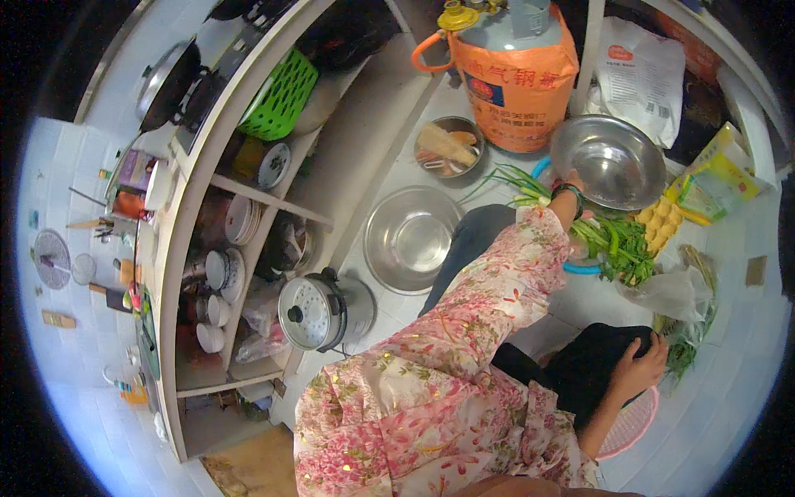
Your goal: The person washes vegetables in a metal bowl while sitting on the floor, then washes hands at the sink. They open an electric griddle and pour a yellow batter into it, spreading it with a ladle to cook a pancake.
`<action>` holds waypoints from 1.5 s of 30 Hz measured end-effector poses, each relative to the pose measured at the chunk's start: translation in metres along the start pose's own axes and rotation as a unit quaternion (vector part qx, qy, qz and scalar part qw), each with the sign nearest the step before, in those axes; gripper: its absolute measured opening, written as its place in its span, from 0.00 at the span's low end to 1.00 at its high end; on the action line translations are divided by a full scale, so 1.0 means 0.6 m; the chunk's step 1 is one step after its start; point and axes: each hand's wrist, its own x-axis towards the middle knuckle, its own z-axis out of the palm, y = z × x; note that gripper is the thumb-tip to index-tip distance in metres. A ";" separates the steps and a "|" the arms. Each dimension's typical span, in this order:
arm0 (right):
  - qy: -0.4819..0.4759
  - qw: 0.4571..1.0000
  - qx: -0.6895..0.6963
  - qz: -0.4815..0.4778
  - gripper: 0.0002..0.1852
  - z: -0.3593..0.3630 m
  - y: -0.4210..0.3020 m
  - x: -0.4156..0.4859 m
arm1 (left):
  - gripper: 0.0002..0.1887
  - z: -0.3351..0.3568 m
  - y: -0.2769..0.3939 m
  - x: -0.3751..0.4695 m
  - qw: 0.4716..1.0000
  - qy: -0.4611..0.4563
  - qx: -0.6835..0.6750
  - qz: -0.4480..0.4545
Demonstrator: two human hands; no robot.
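My left hand [574, 182] grips the near rim of a stainless steel basin [612, 163], which is tipped so that its inside faces me. A dark band circles that wrist. Below the basin, leafy greens [628, 251] and green peppers lie over a container with a blue rim [582, 269], partly hidden by my floral sleeve. Spring onions [525, 184] stick out on its left side. My right hand [646, 362] rests on my black-clad knee [599, 354], holding nothing, with its fingers somewhat spread.
A wide steel basin [404, 242] and a lidded electric pot [323, 310] stand on the left. Further off are a bowl of foodstuffs [448, 149] and an orange-wrapped gas cylinder [518, 87]. An egg tray [659, 225], a plastic bag [674, 295] and a pink basket [630, 425] lie right.
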 end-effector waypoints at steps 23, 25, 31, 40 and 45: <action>-0.003 0.998 -0.020 -0.068 0.16 0.009 -0.013 0.001 | 0.19 -0.760 -0.052 -0.208 0.696 0.324 0.456 0.449; -0.010 0.997 -0.033 -0.065 0.17 0.009 -0.017 0.001 | 0.16 -0.890 -0.119 -0.167 0.707 0.363 0.414 0.443; -0.025 0.995 -0.076 -0.063 0.18 0.022 -0.015 0.006 | 0.14 -1.119 -0.297 -0.035 0.916 0.371 0.050 0.144; -0.039 0.991 -0.107 -0.076 0.19 0.038 -0.005 0.007 | 0.17 -1.068 -0.444 0.060 0.796 0.276 0.518 0.150; -0.037 0.989 -0.128 -0.065 0.19 0.041 -0.005 0.006 | 0.15 -1.061 -0.418 0.120 0.947 0.262 0.088 0.161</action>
